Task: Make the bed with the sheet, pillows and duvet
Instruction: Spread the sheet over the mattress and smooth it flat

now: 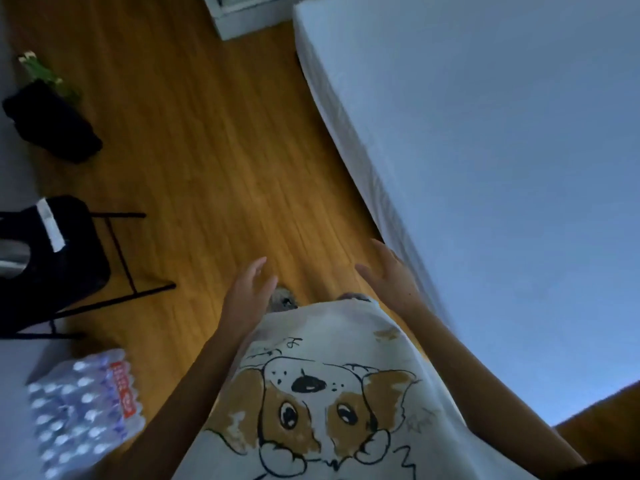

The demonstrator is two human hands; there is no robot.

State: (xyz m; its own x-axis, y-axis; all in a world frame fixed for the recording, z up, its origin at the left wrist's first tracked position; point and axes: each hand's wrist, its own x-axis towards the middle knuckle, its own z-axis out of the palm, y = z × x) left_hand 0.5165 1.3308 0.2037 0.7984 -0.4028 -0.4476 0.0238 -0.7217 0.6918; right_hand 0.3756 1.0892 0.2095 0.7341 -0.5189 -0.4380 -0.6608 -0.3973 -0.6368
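Head cam looking straight down, pretty dim and a bit smeared. Far left there's a black bag [52, 123] on the floor with something green poking out the top, hard to say what. Below that sits a black chair [52, 258] with thin metal legs and a white strip lying on its seat. Bottom left is a shrink-wrapped pack of water bottles [81, 410] with a red label, blurry.

Wooden floor [194, 161] runs up the middle, with a white cabinet base [242, 19] at the top edge.

Left hand [247, 294] is out in front of the person's belly, fingers straight and loosely spread, holding nothing. Between the arms you get the white t-shirt [322, 393] with a cartoon puppy print. Right hand [391, 275] is also flat and relaxed, nothing in it, fingertips just beside the lower edge of the mattress; can't tell if it actually touches.

Bed [485, 150] fills the whole right side, mattress already covered in a smooth white sheet [349, 133] pulled down over its side. No pillows or duvet in view.
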